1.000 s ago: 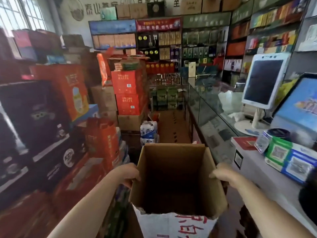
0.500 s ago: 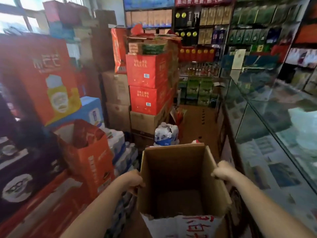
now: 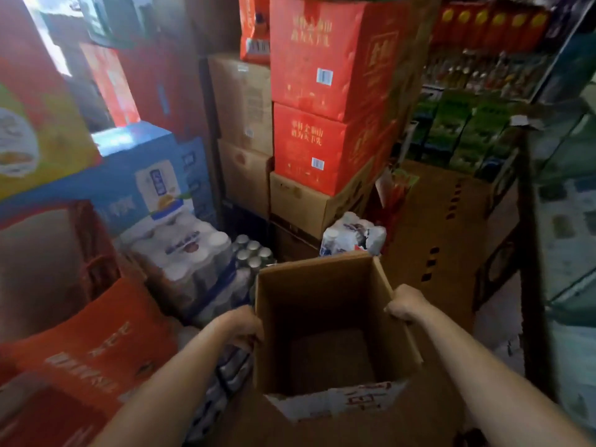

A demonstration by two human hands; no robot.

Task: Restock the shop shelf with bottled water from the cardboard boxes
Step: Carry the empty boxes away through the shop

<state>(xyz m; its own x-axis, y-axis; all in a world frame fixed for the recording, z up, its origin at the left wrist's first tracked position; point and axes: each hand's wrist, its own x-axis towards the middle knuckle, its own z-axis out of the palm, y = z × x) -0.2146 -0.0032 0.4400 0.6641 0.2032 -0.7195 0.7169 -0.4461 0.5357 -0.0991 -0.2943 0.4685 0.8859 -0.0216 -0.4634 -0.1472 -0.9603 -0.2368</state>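
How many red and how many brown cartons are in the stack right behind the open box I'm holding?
Red cartons: 2
Brown cartons: 1
Total: 3 behind the open box; anything lower in the stack is too dark to tell.

Shrink-wrapped bottle packs (image 3: 190, 266) left of open box (image 3: 325, 304)

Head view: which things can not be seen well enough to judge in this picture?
- Fingertips of both hands, head view: curled over the walls of the box, so hidden.
- Box front, head view: the red writing is cut off and blurred, unreadable.
- Wrapped bottles, head view: partly behind the box rim; count unclear.
- Shelf, head view: far and blurred; products cannot be named.
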